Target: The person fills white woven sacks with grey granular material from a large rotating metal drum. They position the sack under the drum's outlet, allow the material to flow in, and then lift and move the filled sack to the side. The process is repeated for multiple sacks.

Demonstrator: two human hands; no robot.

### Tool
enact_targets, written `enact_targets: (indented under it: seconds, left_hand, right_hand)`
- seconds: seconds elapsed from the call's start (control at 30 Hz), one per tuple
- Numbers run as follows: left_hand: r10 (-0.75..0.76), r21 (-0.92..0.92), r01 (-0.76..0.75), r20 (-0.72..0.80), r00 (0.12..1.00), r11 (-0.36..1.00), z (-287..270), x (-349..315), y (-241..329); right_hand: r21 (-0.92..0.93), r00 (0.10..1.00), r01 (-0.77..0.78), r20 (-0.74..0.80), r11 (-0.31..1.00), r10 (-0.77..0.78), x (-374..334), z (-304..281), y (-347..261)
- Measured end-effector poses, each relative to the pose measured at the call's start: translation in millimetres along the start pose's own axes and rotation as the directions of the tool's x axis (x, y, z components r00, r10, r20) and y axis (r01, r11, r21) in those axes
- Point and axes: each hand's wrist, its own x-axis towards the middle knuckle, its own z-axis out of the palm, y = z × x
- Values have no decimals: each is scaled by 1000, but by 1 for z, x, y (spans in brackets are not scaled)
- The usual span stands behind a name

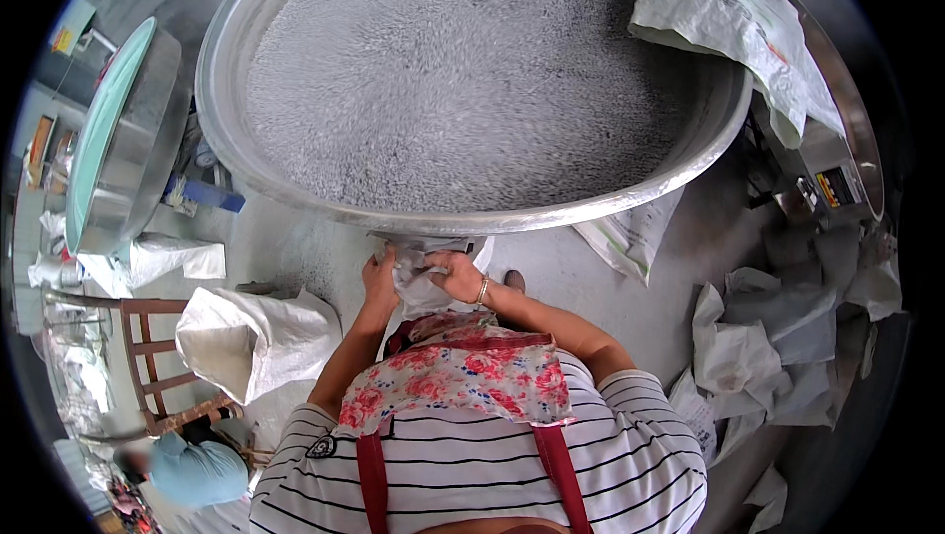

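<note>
Just under the near rim of a wide metal pan (482, 222), both my hands grip a crinkled pale plastic bag (417, 290). My left hand (379, 276) is closed on the bag's left side. On its right side, my right hand (455, 274) has its fingers curled into the plastic, with a bracelet at the wrist. Small grey-white granules (453, 81) fill much of the pan, and some look blurred. What the bag contains cannot be made out, since the rim and my hands cover part of it.
A white sack (719, 12) hangs over the pan's right rim. Another sack (635, 234) lies beneath it. Crumpled sacks (778, 337) pile up at right. At left stand an open woven sack (285, 337), a brown chair (148, 362) and a second round pan (148, 121). A person in light blue (197, 470) is at lower left.
</note>
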Motion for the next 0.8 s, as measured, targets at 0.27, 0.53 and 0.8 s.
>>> enact_targets:
  seconds: [0.27,0.53,0.8]
  left_hand:
    - [-42,77,46,-53,998,996,-3,8,-6]
    - [-188,62,199,-149,971,978,13,16,0]
    - [-394,234,413,-126,910,880,-20,21,4]
  right_hand:
    - [-59,995,5,-96,998,-10,-13,-11,-12]
    - [5,702,-418,-634,908,326,-120,-101,58]
    - [-45,391,-752,-834,657,390,-68,-255,227]
